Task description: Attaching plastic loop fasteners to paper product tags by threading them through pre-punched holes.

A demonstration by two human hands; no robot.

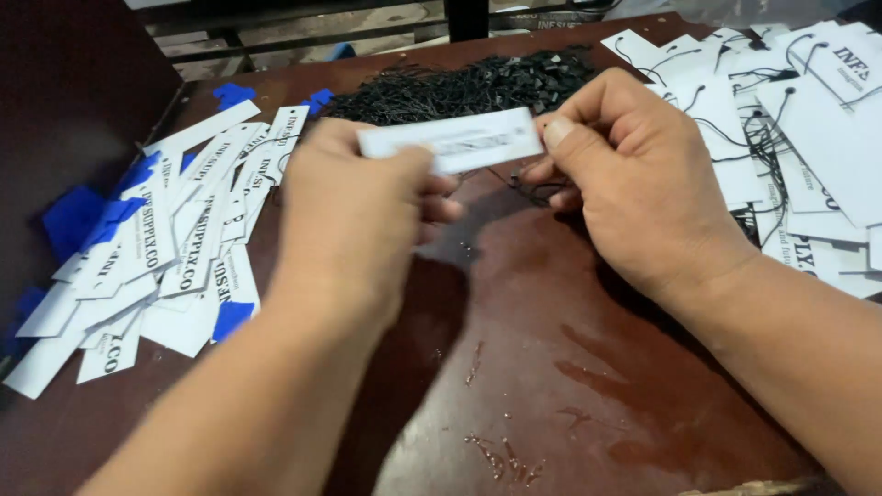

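Both hands hold one white paper tag (pixel 457 140) above the dark red table (pixel 514 367). My left hand (pixel 354 216) grips its left end, and my right hand (pixel 625 179) pinches its right end between thumb and fingers. A thin black string (pixel 530 188) hangs below my right hand's fingers. Behind the tag lies a heap of black strings with plastic ends (pixel 469 84).
A spread of white printed tags with blue pieces (pixel 175 234) covers the left side. To the right sits a pile of white tags with black strings attached (pixel 799 138). A dark panel (pixel 73 101) stands at far left. The table's worn surface shows scratches near its front.
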